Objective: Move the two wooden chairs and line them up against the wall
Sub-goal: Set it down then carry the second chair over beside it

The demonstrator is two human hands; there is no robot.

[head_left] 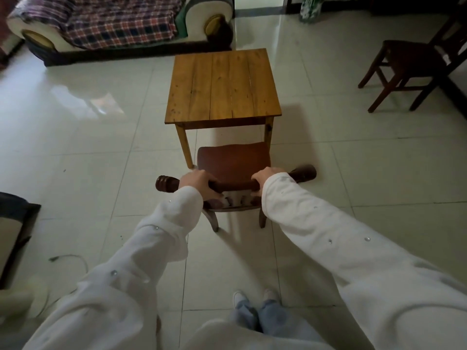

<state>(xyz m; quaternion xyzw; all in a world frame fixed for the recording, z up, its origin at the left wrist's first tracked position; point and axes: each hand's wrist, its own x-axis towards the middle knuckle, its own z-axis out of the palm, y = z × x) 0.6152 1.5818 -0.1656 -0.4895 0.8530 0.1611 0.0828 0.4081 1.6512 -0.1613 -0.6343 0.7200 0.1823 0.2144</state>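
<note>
Near chair (232, 160) stands mid-floor, seat front just under the small table (222, 87), nowhere near a wall yet. Left hand (199, 184) and right hand (267, 176) both hold its top rail, fingers curled over the rail. 2nd chair (409, 61) is well apart at far right, by what looks like a wall base; can't tell if flush. Prob. early stage: 1 chair gripped, lining up the 2 still to do.

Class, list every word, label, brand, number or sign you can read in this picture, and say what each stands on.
None can be read.
The wooden table, the near chair and the far chair show no lettering.
The green-and-white item at the top edge bears marks too blurred to read.
</note>
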